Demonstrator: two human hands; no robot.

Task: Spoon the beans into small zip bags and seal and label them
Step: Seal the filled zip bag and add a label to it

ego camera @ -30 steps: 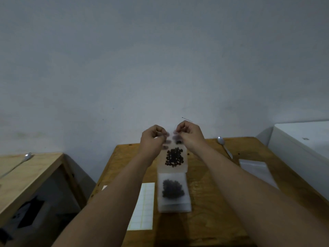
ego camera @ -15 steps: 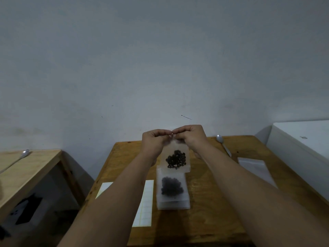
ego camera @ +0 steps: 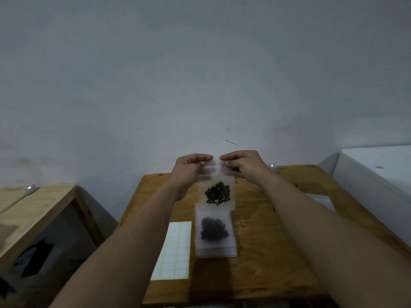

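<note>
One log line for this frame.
step: sealing, likely | left hand: pinches zip bag top | right hand: pinches zip bag top | beans: inside bag | label sheet: on table

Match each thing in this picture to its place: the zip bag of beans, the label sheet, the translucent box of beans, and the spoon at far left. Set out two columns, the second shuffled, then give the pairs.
Things
1. zip bag
2. label sheet
3. translucent box
4. spoon

Places
A. flat on the wooden table, left of the translucent box
B. on the side table at far left
C. pinched at its top edge by the left hand and right hand
D. on the wooden table, nearer the person than the held bag

Pairs: 1-C; 2-A; 3-D; 4-B
</note>
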